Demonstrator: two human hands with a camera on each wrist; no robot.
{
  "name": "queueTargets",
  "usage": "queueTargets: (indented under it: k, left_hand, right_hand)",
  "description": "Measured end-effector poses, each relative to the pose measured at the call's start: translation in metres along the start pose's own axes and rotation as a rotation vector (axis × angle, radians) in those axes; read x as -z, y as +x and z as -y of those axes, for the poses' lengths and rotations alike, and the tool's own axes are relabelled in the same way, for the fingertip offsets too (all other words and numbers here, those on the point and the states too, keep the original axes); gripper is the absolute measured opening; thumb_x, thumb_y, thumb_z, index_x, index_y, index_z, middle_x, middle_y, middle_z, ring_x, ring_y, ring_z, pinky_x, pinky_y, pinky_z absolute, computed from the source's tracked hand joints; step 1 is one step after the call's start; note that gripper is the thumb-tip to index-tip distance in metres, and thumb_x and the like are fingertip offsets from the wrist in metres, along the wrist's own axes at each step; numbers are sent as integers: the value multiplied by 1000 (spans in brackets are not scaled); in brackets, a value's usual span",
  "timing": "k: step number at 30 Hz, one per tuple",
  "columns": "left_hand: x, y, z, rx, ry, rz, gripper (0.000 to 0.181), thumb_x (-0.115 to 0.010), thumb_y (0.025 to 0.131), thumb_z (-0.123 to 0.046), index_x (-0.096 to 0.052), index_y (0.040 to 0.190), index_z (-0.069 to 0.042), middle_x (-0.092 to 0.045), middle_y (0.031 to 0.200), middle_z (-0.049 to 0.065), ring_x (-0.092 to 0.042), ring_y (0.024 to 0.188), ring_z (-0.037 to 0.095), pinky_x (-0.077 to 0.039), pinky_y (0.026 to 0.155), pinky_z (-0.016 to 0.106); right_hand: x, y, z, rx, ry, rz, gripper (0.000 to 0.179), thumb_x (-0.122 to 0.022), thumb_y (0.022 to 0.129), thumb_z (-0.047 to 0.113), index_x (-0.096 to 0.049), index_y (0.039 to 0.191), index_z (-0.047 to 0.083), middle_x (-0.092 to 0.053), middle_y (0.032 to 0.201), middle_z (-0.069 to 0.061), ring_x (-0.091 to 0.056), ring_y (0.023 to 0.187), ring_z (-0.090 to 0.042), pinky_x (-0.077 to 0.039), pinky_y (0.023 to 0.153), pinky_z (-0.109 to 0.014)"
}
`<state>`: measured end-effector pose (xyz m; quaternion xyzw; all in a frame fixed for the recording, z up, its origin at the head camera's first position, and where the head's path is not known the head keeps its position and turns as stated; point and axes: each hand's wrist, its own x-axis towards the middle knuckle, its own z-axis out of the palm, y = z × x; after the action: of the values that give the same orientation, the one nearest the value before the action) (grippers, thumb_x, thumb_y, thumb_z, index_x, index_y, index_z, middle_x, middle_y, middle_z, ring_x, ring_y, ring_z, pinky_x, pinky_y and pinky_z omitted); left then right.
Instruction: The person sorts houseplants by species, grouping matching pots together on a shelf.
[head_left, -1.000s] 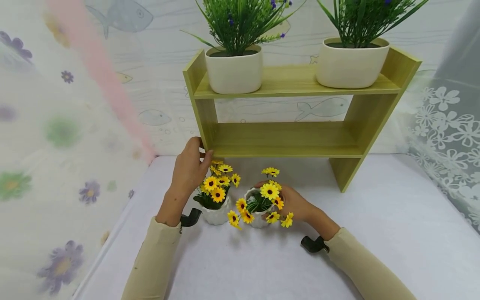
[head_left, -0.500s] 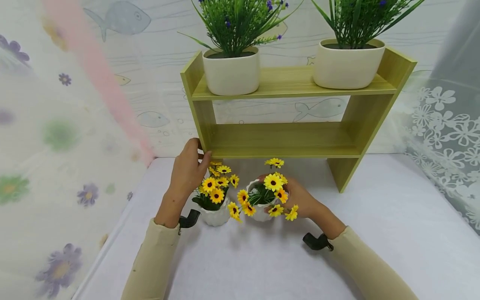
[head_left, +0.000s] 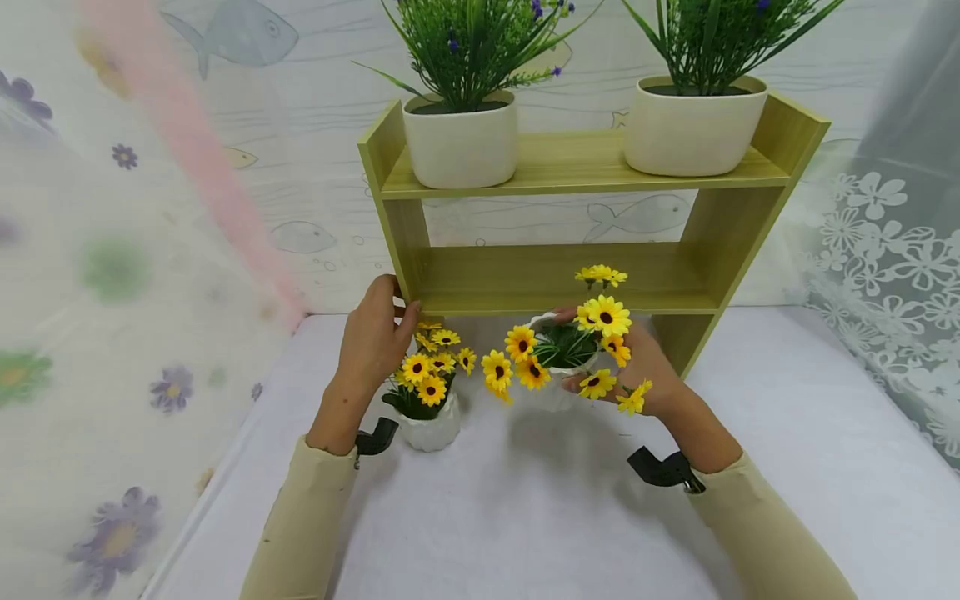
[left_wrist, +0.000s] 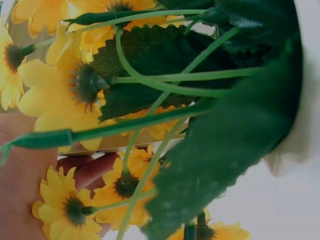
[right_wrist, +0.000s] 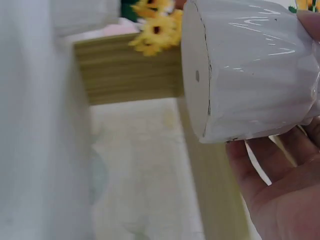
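Observation:
My right hand grips a small white pot of yellow artificial flowers, raised off the table in front of the shelf's lower board. In the right wrist view the ribbed pot lies sideways in the picture, its flat base with a small hole showing, with fingers round its side. My left hand holds the left side panel of the wooden shelf at the lower board. A matching pot of yellow flowers stands on the table beside my left wrist; its blooms and leaves partly cover that hand in the left wrist view.
Two larger cream pots, the left pot and the right pot, hold green plants on the top board. A patterned curtain hangs at left, lace fabric at right. White cloth covers the table.
My right hand has lifted the flower pot off the table and carried it up and to the right, towards the shelf. My left hand keeps its hold on the side panel.

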<state>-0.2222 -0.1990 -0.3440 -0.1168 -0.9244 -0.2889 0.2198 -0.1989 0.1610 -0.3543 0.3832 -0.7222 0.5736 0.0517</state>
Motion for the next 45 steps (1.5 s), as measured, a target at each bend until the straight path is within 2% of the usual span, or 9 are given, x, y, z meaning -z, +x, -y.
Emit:
queueTargets:
  k: [6, 12, 16, 20, 25, 29, 33, 37, 45]
  left_hand:
    - [-1, 1, 0, -2, 2, 1, 45, -60, 110, -25, -46, 144, 0, -62, 129, 17, -75, 107, 33, -66, 76, 45]
    - [0, 0, 0, 6, -8, 4, 46, -61, 109, -24, -45, 145, 0, -62, 129, 17, -75, 108, 33, -66, 79, 46]
    - [0, 0, 1, 14, -12, 6, 46, -61, 109, -24, -45, 146, 0, -62, 130, 18, -74, 109, 34, -65, 81, 46]
    - [1, -1, 1, 19, -16, 5, 46, -61, 110, -23, -44, 146, 0, -62, 130, 18, -74, 109, 34, -65, 81, 47]
    - [-1, -1, 1, 19, -15, 11, 47, -61, 110, -24, -44, 146, 0, -62, 130, 18, -74, 109, 34, -66, 80, 46]
    - [-1, -1, 0, 20, -11, 8, 47, -61, 110, -25, -44, 146, -1, -62, 130, 18, -75, 109, 34, -66, 79, 46]
    - [-1, -2, -1, 28, -15, 11, 46, -61, 110, -24, -45, 146, 0, -63, 130, 18, -75, 109, 34, -66, 78, 46]
    - [-2, -3, -1, 26, -19, 20, 46, -61, 110, -24, -45, 146, 0, -63, 130, 18, -75, 109, 34, -66, 78, 46]
    - [0, -2, 1, 17, -22, 14, 46, -62, 109, -22, -45, 145, 0, -62, 129, 17, -75, 108, 33, -66, 78, 46]
  right_hand:
    - [16, 0, 19, 24, -9, -117, 74, -89, 73, -12, -62, 141, 0, -64, 142, -13, -57, 134, -23, -48, 111, -25]
    - [28, 7, 21, 42, -34, -221, 68, -85, 76, -15, -62, 140, -3, -65, 140, -9, -57, 135, -20, -44, 116, -24]
    - [32, 13, 22, -6, -53, -319, 66, -82, 79, -16, -62, 140, -2, -67, 137, -6, -59, 131, -18, -46, 112, -21]
    - [38, 21, 21, -58, -147, -397, 65, -86, 81, -8, -64, 142, 4, -67, 138, -5, -59, 129, -15, -47, 109, -20]
    - [48, 26, 15, -71, -255, -464, 69, -87, 82, -2, -61, 145, 6, -66, 136, -4, -58, 126, -10, -46, 109, -21]
    - [53, 30, 10, -98, -279, -515, 68, -88, 82, 4, -60, 143, 8, -67, 128, 2, -59, 119, -10, -48, 103, -20]
    - [58, 34, 4, -149, -319, -559, 68, -89, 82, 10, -60, 143, 9, -66, 129, 2, -58, 119, -9, -47, 103, -20]
    - [61, 36, -5, -184, -396, -589, 68, -90, 83, 12, -59, 143, 5, -67, 132, -6, -58, 121, -8, -44, 105, -19]
    - [60, 43, -8, -217, -418, -564, 67, -87, 87, 18, -56, 146, 7, -65, 136, -10, -58, 126, -17, -44, 105, -22]
